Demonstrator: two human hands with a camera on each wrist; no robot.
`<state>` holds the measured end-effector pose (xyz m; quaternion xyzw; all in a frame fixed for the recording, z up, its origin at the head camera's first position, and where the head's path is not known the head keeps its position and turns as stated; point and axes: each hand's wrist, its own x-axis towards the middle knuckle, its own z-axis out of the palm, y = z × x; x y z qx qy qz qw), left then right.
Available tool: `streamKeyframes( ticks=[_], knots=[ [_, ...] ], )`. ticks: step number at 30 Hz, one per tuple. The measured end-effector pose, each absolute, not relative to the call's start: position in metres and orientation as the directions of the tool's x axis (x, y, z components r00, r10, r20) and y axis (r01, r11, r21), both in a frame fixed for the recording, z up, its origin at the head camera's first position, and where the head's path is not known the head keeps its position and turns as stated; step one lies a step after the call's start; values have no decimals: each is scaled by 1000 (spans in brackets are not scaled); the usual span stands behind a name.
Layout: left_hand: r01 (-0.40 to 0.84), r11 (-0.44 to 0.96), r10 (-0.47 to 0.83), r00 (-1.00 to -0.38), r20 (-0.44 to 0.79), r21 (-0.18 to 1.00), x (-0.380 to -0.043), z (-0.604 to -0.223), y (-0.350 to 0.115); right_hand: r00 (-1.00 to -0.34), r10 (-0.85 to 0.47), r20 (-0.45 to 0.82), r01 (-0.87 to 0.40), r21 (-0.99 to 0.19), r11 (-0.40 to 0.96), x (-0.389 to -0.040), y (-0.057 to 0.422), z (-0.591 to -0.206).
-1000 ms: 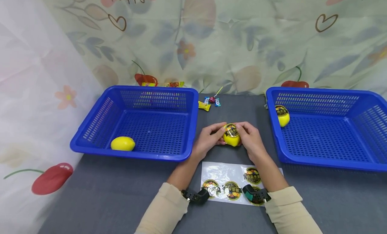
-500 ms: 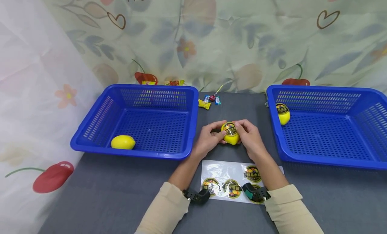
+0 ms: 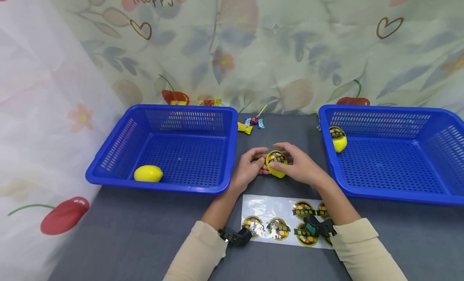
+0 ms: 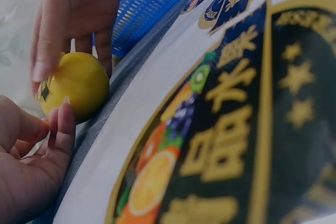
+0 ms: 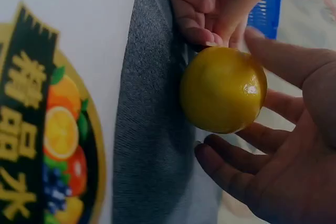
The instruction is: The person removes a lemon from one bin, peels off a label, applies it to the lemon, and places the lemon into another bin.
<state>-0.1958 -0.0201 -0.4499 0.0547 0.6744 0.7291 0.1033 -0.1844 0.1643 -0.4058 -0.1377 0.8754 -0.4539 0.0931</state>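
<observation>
A yellow lemon bearing a round black-and-gold sticker is between both hands at the middle of the table. The left hand holds its left side with curled fingers, their tips on the peel in the left wrist view. Around the other side spreads the right hand, its thumb overlapping the sticker. In the right wrist view, that hand's parted fingers curve loosely about the lemon. Below the hands lies a white sticker sheet with several similar stickers.
A blue basket at left contains another lemon with no sticker showing. In the blue basket at right sits a stickered lemon. Wrapped sweets and a lollipop lie behind the hands, before a patterned cloth.
The right hand has shifted and turned, its thumb passing from the sticker's upper edge to lower across it, and the forearm swung right. The left hand stays by the lemon.
</observation>
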Motion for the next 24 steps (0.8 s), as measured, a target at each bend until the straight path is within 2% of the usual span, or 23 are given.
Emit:
streamKeyframes(
  ticks=[3,8,24],
  knots=[
    [-89,-70,217,-974,-72,994,-195,-450,-20,-908,-418,-28,-261,-743,616,-187,163,-403],
    [-95,-85,217,-973,-75,992,-194,-449,-20,-884,-467,16,-361,-657,662,-187,161,-399],
    [-98,-136,186,-980,-72,986,-195,-451,-20,-908,-418,21,-334,-638,694,-178,158,-380]
  ],
)
